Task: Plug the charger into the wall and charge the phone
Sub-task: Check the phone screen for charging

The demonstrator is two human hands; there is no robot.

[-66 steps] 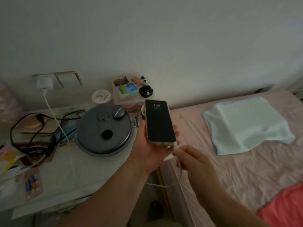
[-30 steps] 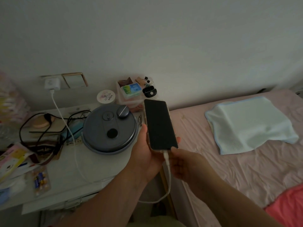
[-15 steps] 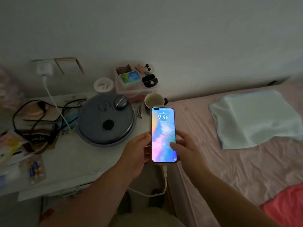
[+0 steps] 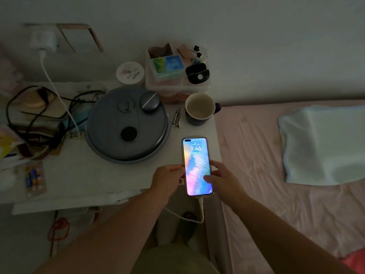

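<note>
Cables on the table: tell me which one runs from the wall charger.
The white cable. It drops from the white charger on the wall and crosses the tangle of black cables, which lie looped on the table's left side.

Phone (image 4: 197, 166): glossy glass face, lit, in a pale smooth case; cable (image 4: 201, 211) and wall charger (image 4: 43, 40) smooth white plastic. Tabletop (image 4: 94, 175) matt white; on it a smooth grey plastic round lid (image 4: 126, 125) with a dull sheen, a glazed mug (image 4: 199, 109), dark outside and pale inside, a clear plastic box (image 4: 175, 76), a small metal clip (image 4: 176, 120) and black rubbery cords (image 4: 39, 115). Bed sheet (image 4: 256, 175) pink cloth, matt and creased; towel (image 4: 324, 147) pale blue, soft nappy cloth.
</note>
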